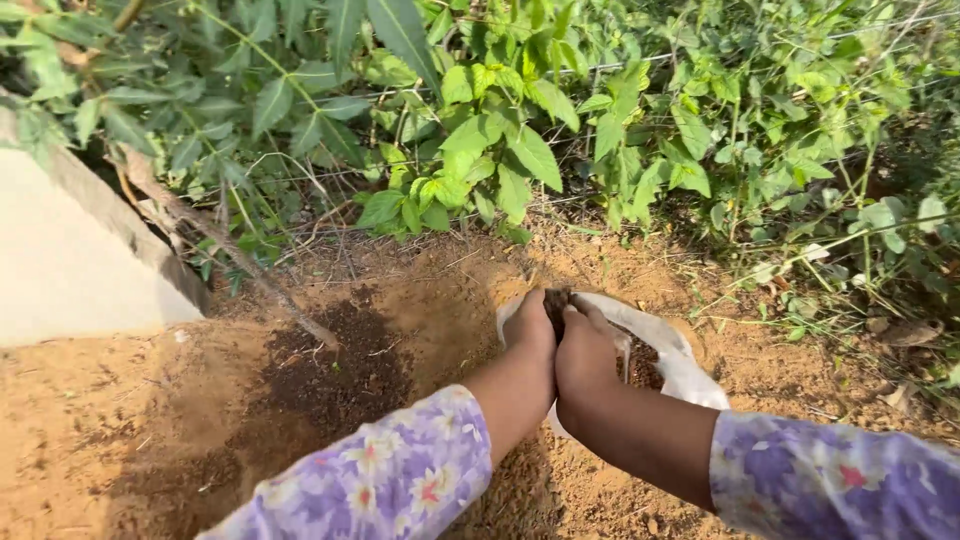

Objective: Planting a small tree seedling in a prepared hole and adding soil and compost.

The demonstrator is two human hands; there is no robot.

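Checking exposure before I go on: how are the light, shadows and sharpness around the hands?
Head view: hard sunlight, no glare; the left hand and right hand are sharp at the white bag; the concrete slab is nearly washed out; deep shadow under the leaves; slight wide-angle bending at edges.

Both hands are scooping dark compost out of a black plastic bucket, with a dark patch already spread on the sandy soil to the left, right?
Not quite. The head view shows both hands, left hand and right hand, in a white sack, not a black bucket. The dark compost and the dark patch on the sandy soil are as you say.
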